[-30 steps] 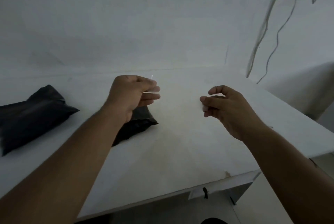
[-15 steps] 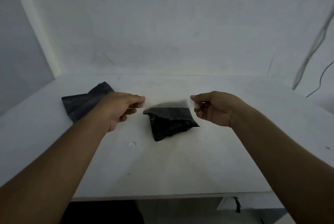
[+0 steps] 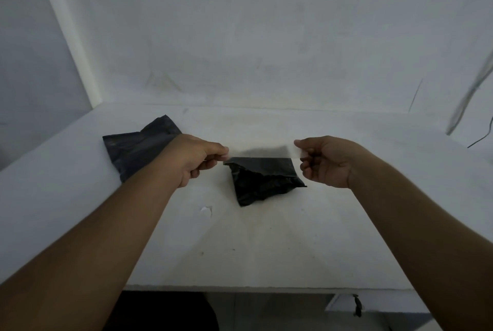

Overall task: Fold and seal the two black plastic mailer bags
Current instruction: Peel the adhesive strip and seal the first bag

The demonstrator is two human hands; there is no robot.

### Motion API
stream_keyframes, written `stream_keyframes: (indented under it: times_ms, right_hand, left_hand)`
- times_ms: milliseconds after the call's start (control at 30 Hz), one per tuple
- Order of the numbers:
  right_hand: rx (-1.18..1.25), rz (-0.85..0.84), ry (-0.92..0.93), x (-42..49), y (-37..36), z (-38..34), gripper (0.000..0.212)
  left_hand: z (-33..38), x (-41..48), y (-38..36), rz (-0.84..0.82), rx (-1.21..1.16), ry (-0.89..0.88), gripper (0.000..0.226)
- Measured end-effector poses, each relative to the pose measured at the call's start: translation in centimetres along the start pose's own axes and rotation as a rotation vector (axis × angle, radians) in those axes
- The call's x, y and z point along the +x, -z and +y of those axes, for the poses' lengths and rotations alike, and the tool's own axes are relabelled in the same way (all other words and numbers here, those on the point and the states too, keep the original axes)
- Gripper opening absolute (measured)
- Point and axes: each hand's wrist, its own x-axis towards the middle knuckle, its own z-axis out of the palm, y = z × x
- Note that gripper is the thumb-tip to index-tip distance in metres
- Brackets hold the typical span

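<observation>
The left bag (image 3: 138, 151) is lying outside the grip, partly covered by the left forearm. The left hand (image 3: 197, 159) is pinching one end of a clear strip (image 3: 266, 153), probably tape, and the right hand (image 3: 325, 161) is pinching the other end, so the strip's long axis is running from hand to hand. The centre bag (image 3: 262, 181) is sitting just beneath the strip, midway between both hands. The strip's edges are proving hard to make out.
</observation>
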Motion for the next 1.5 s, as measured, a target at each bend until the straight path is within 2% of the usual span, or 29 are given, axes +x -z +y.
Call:
stream_keyframes:
  times_ms: [167,700,1233,1500]
  right_hand:
    - [-0.026,0.007,0.028,0.3,-0.3,0.2,0.012]
    - [-0.048,0.058,0.035,0.8,0.0,0.9,0.01]
    - [-0.093,0.076,0.025,0.8,1.0,2.3,0.008]
    - [-0.206,0.094,0.123,1.2,1.1,2.7,0.011]
  left_hand:
    - [-0.2,0.3,-0.5,0.048,0.024,0.02,0.012]
    - [-1.8,0.7,-0.9,-0.032,-0.076,0.167,0.012]
    - [-3.2,-0.4,-1.7,-0.08,-0.125,0.174,0.012]
    - [-3.7,-0.6,-1.8,-0.067,-0.148,0.165,0.018]
